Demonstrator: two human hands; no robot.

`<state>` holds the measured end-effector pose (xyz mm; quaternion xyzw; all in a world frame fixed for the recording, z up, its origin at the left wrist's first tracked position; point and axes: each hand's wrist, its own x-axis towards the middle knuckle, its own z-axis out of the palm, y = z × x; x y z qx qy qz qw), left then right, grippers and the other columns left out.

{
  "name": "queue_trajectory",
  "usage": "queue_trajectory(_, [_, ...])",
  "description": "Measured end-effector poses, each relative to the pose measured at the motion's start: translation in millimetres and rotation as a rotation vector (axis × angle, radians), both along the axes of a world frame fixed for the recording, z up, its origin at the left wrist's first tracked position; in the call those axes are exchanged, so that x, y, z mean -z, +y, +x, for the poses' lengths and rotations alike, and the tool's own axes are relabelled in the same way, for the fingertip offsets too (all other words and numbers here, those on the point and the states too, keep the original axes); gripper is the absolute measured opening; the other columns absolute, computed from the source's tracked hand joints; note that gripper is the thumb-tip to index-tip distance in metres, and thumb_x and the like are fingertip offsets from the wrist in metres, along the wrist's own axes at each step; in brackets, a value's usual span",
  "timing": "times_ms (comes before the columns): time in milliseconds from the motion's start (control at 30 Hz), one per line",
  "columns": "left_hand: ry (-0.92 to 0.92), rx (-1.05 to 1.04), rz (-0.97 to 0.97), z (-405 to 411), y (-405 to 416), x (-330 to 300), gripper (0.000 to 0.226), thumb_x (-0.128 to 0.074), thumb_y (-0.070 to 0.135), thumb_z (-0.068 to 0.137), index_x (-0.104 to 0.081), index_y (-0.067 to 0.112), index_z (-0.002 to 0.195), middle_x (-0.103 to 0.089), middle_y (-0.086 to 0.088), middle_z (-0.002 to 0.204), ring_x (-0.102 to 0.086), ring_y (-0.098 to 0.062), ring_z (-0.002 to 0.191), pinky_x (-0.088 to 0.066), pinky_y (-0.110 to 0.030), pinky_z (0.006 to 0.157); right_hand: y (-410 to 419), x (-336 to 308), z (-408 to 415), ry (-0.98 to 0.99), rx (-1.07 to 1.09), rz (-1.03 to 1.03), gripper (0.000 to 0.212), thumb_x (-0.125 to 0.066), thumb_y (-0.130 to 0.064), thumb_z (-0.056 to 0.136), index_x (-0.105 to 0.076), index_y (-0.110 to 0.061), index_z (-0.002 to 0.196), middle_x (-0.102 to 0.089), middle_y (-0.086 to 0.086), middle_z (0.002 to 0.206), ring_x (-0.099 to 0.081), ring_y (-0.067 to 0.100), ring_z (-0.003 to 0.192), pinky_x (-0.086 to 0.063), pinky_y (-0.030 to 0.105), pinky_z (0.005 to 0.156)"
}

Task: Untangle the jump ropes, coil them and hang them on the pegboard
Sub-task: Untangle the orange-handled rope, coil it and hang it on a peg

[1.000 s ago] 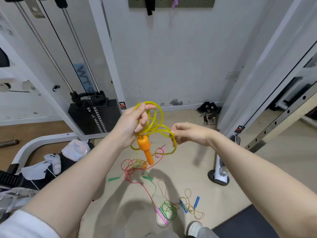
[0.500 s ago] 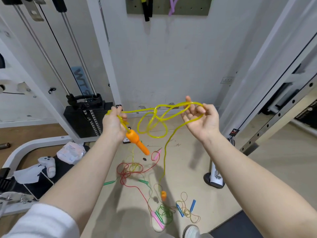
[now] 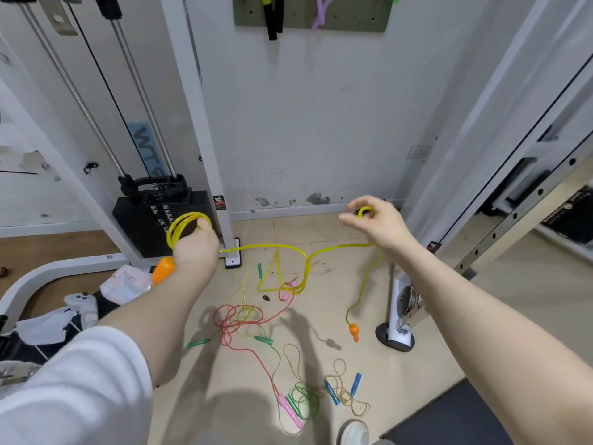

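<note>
My left hand (image 3: 196, 245) grips a small coil of the yellow jump rope (image 3: 295, 249), with its orange handle (image 3: 163, 268) poking out below the wrist. The rope stretches rightward with a hanging loop to my right hand (image 3: 375, 221), whose fingers curl round a bend of it. From there the rope drops to its second orange handle (image 3: 354, 331), dangling near the floor. Tangled red, green, pink and tan ropes (image 3: 244, 319) lie on the floor below. The grey-green pegboard (image 3: 353, 14) is high on the wall, with black and purple ropes hanging on it.
A white cable machine frame (image 3: 199, 123) with a black weight stack (image 3: 150, 220) stands on the left. A white rack post and foot (image 3: 398, 319) stand on the right. Clutter, a cloth and a controller (image 3: 80, 303), lies at left. My shoe (image 3: 353, 431) is at the bottom.
My hands have spread apart and dropped lower, pulling the yellow rope out into a long span. The loops between them have opened, and the second orange handle has swung right.
</note>
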<state>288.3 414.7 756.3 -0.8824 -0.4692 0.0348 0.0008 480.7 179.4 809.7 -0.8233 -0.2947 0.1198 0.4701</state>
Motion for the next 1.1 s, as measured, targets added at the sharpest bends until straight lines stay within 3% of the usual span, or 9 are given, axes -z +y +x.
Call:
queue_trajectory(133, [-0.196,-0.093,-0.066,-5,9,4,0.037,-0.039,0.028,0.100,-0.042,-0.005,0.115,-0.064,-0.022,0.106,-0.062,-0.039,0.097,-0.044,-0.036,0.068,-5,6,-5,-0.554,-0.304,-0.960,0.056,-0.062,-0.064,0.075,-0.058,-0.034,0.122,-0.067,0.002,0.103,-0.059,0.026,0.104,-0.045,0.031,0.081])
queue_trajectory(233, [-0.488,-0.394,-0.319,-4,16,2,0.047,-0.033,0.031,0.101,-0.048,-0.009,0.120,-0.057,-0.028,0.120,-0.054,-0.042,0.111,-0.044,-0.041,0.086,-11,15,-4,-0.558,-0.222,-1.148,0.036,-0.051,-0.049,0.090,-0.061,-0.022,0.113,-0.064,0.007,0.112,-0.059,0.030,0.105,-0.046,0.033,0.081])
queue_trajectory(433, [-1.312,-0.862,-1.128,-1,21,-7,0.032,-0.026,0.016,0.099,-0.034,0.019,0.068,-0.035,0.002,0.039,-0.024,-0.009,0.031,-0.017,-0.015,0.034,-18,55,-2,0.014,0.094,-1.004,0.033,-0.034,-0.019,0.094,-0.060,-0.004,0.081,-0.069,0.010,0.071,-0.066,0.022,0.068,-0.049,0.024,0.065])
queue_trajectory(600, [-1.308,-0.415,-1.550,9,-3,-45,0.036,-0.034,0.030,0.101,-0.032,0.020,0.066,-0.026,0.008,0.033,-0.017,-0.003,0.023,-0.011,-0.013,0.026,-27,81,-1,0.397,0.000,-1.159,0.036,-0.021,-0.007,0.096,-0.040,0.008,0.122,-0.067,0.006,0.054,-0.055,0.022,0.063,-0.048,0.032,0.071])
queue_trajectory(667, [-1.127,-0.168,-1.585,10,-17,-63,0.034,-0.038,0.031,0.099,-0.040,0.017,0.069,-0.030,0.009,0.037,-0.019,-0.002,0.025,-0.011,-0.014,0.030,-14,79,-1,0.333,0.014,-1.043,0.035,-0.025,-0.001,0.093,-0.046,0.003,0.121,-0.066,0.011,0.083,-0.056,0.025,0.082,-0.044,0.034,0.071])
queue_trajectory(800, [-0.779,0.283,-1.447,17,-53,-87,0.030,-0.040,0.027,0.099,-0.048,0.008,0.076,-0.041,0.007,0.044,-0.020,-0.001,0.028,-0.009,-0.019,0.038,27,24,-17,0.319,0.409,0.022,0.045,-0.035,0.001,0.088,-0.046,-0.010,0.130,-0.049,0.010,0.130,-0.046,0.025,0.120,-0.035,0.026,0.089])
queue_trajectory(867, [-0.777,0.317,-1.455,20,-63,-89,0.031,-0.039,0.026,0.099,-0.050,0.006,0.078,-0.043,0.007,0.044,-0.021,-0.001,0.027,-0.008,-0.020,0.039,43,-10,-31,0.371,0.118,0.283,0.037,-0.044,-0.007,0.087,-0.051,-0.012,0.124,-0.054,0.008,0.124,-0.050,0.020,0.117,-0.035,0.026,0.095])
queue_trajectory(967, [-0.895,0.229,-1.493,20,-66,-91,0.036,-0.037,0.029,0.099,-0.051,0.003,0.078,-0.045,0.004,0.041,-0.022,-0.001,0.023,-0.009,-0.017,0.035,52,-29,-53,0.407,-0.422,0.164,0.015,-0.045,-0.013,0.096,-0.058,-0.018,0.103,-0.062,0.002,0.098,-0.057,0.012,0.095,-0.041,0.023,0.093])
queue_trajectory(1100, [-0.891,0.188,-1.456,10,-63,-89,0.047,-0.033,0.037,0.100,-0.051,0.001,0.074,-0.049,0.000,0.039,-0.022,-0.003,0.024,-0.009,-0.020,0.039,50,-18,-58,0.233,-0.505,0.089,0.021,-0.043,-0.012,0.099,-0.054,-0.011,0.081,-0.050,-0.001,0.072,-0.048,0.003,0.063,-0.042,0.020,0.070])
